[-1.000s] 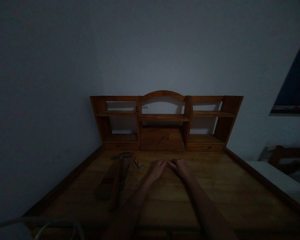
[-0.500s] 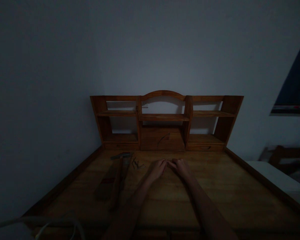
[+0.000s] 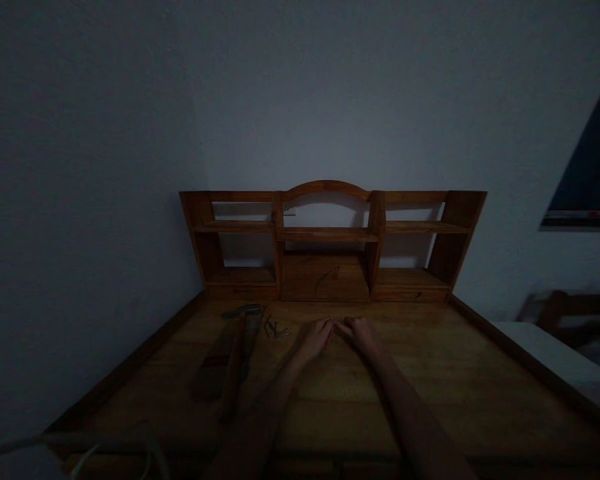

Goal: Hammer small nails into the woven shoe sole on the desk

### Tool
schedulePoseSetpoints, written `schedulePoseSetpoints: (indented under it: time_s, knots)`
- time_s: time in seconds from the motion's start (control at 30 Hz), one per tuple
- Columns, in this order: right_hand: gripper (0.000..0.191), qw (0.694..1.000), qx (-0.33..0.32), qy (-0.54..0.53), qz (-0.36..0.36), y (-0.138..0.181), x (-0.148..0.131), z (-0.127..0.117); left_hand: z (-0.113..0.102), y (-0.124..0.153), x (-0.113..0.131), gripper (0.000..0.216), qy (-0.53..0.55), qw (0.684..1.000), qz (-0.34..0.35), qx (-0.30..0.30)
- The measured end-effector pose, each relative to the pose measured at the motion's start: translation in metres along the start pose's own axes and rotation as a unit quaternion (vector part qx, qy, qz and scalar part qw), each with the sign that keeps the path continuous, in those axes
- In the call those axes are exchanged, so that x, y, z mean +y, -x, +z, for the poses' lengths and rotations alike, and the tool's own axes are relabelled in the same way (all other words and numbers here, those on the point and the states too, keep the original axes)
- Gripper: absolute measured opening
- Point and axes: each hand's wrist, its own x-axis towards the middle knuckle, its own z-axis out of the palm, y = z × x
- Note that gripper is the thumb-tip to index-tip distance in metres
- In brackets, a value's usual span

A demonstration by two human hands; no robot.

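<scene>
The room is dim. Both my forearms stretch out over a wooden desk [image 3: 430, 373]. My left hand [image 3: 319, 336] and my right hand [image 3: 361, 333] rest on the desktop with their fingertips meeting at the middle. The fingers of both hands are curled together in a pinch; whatever is between them is too small and too dark to name. A hammer [image 3: 236, 347] with a wooden handle lies on a flat wooden piece [image 3: 215, 370] to the left of my left hand. A few small nails [image 3: 275, 329] lie between the hammer head and my left hand.
A wooden hutch [image 3: 330, 243] with open shelves and a centre door stands at the desk's back against a pale wall. A white cable [image 3: 80, 450] loops at the near left corner. A white surface and a chair [image 3: 570, 320] lie to the right.
</scene>
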Motion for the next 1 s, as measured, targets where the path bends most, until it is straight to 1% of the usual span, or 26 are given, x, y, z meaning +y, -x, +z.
schedulePoseSetpoints:
  time_s: [0.13,0.47,0.8,1.0]
  knots:
    - [0.061,1.0,0.0,0.0,0.0,-0.0005,0.0004,0.0013,0.0013,-0.0007,0.0009,0.032,0.013,1.0,-0.01,0.0]
    - [0.06,1.0,-0.008,-0.001,0.01,0.0007,-0.0023,-0.0029,0.0005,-0.0011,-0.0018,0.033,-0.049,0.999,-0.007,0.013]
    - [0.059,1.0,-0.006,-0.011,0.006,0.0018,-0.0016,-0.0033,0.0017,-0.0002,0.0016,0.031,0.021,1.0,-0.011,-0.001]
    - [0.061,1.0,-0.004,-0.006,0.005,-0.0005,-0.0007,-0.0008,0.0032,-0.0017,-0.005,0.033,0.015,1.0,-0.027,-0.002]
